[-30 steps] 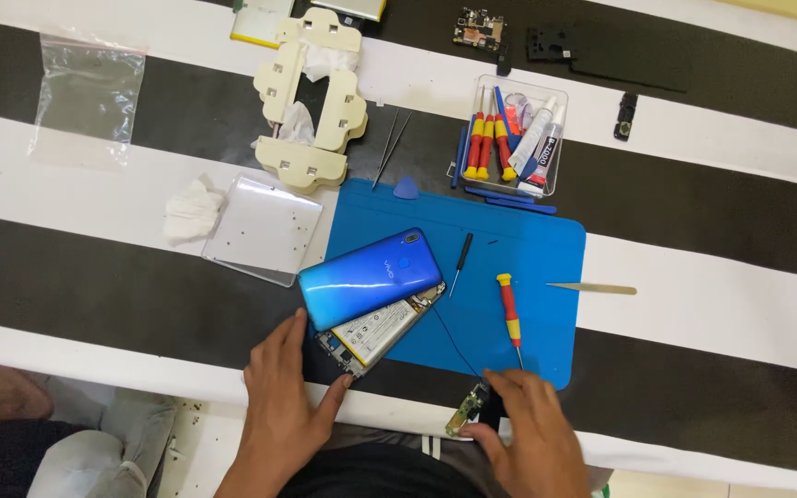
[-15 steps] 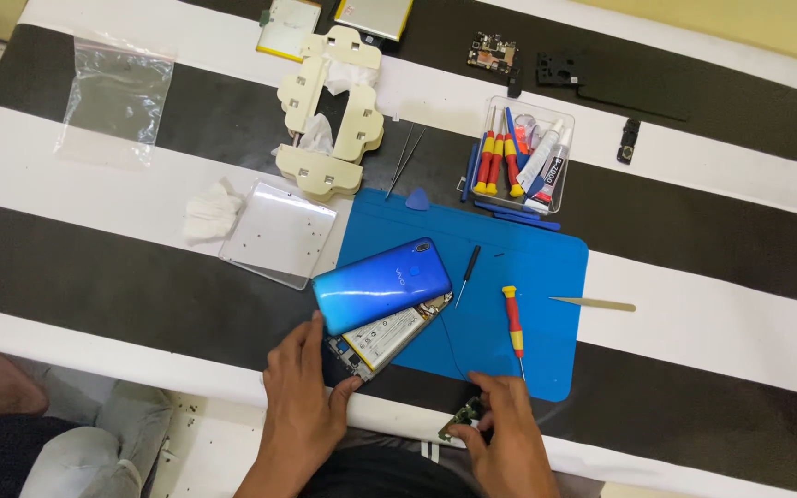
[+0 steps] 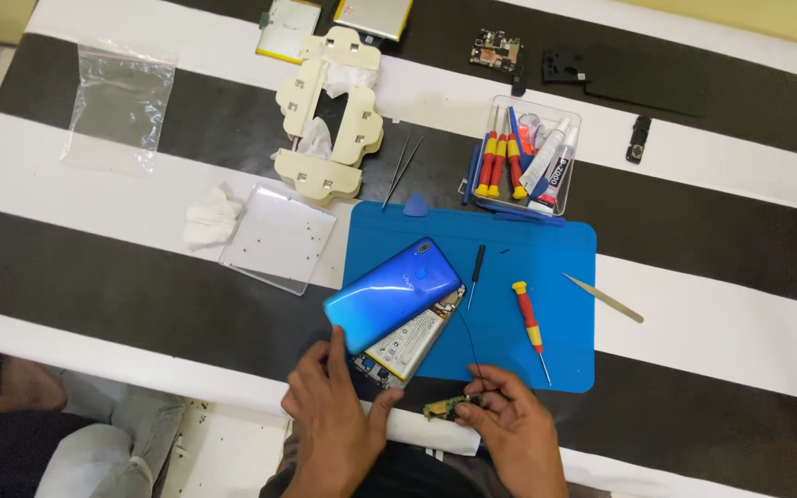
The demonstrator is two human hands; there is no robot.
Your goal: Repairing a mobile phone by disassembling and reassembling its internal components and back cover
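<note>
The opened smartphone with its exposed battery [image 3: 410,343] lies at the near left corner of the blue rubber work mat [image 3: 555,267], close to the near edge of the black-and-white striped desk [image 3: 740,175], and its glossy blue back cover [image 3: 391,293] rests askew on top of it, covering the far end. The left hand [image 3: 336,420] presses on the phone's near end, fingers spread and steadying it rather than clenched around it. The right hand [image 3: 509,426] pinches a small green circuit board [image 3: 443,407] just beside the phone, at the mat's near edge; a thin black cable [image 3: 469,343] runs from there up along the phone's side. Compared with a second ago, both hands have drawn in a little toward the near edge and the board sits more squarely in the fingertips, while phone and cover lie as they did. On the mat, a red-and-yellow screwdriver [image 3: 530,325] and a slim black tool [image 3: 476,269] lie to the right of the phone. Beyond the mat's far edge stands a clear plastic tool tray [image 3: 526,159], with metal tweezers [image 3: 402,170] and a cream plastic clamp frame [image 3: 329,111] to its left.
</note>
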